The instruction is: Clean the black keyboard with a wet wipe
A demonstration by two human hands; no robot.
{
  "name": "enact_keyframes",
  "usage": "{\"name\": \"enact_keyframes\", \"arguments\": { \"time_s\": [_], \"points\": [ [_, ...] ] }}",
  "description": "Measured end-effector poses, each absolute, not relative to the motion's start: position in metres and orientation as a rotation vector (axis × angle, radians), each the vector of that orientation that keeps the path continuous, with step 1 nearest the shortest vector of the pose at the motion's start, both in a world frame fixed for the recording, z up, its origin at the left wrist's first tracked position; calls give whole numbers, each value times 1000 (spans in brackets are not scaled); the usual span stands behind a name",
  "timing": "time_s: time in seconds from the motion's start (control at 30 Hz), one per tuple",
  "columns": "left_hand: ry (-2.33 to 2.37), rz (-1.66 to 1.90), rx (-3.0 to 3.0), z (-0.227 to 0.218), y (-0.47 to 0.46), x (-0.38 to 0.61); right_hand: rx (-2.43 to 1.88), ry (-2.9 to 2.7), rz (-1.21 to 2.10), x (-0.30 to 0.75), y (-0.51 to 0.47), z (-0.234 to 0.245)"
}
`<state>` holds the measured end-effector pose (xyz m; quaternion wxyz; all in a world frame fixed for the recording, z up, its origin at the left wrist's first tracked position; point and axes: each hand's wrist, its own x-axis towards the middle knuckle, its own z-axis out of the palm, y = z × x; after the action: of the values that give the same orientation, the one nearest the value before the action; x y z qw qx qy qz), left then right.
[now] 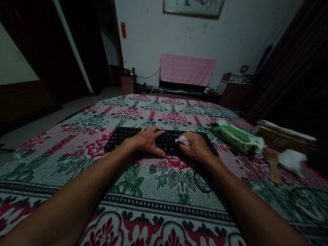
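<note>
A black keyboard [120, 136] lies across a bed covered with a floral spread [159, 184]. My left hand [147, 140] rests flat on the middle of the keyboard, fingers spread over the keys. On the keyboard's right half, my right hand [196, 146] is closed round a small white tissue [182, 140], pressing it against the keys.
A green and white pack of wipes [237, 137] lies to the right of the keyboard. Further right are a long box [284, 138], a crumpled white tissue [292, 160] and a wooden brush handle [273, 168]. A pink cloth [187, 69] covers furniture at the far wall.
</note>
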<state>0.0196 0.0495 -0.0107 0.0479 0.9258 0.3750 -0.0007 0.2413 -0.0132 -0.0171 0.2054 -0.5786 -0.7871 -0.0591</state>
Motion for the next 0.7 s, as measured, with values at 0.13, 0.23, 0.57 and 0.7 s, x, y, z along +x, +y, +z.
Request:
{"name": "enact_keyframes", "arguments": {
  "time_s": [0.13,0.23,0.57,0.7],
  "points": [
    [1140,1,2827,-11,49,19,-1674,-2167,-178,239,-15,-16],
    [1141,-1,2829,-11,49,19,-1636,-2201,-156,238,-16,-15],
    [1129,5,2829,-12,50,19,-1610,-2232,-177,235,-17,-16],
    [1136,9,2826,-13,50,19,-1434,-2310,-138,225,-18,-20]
  ]
}}
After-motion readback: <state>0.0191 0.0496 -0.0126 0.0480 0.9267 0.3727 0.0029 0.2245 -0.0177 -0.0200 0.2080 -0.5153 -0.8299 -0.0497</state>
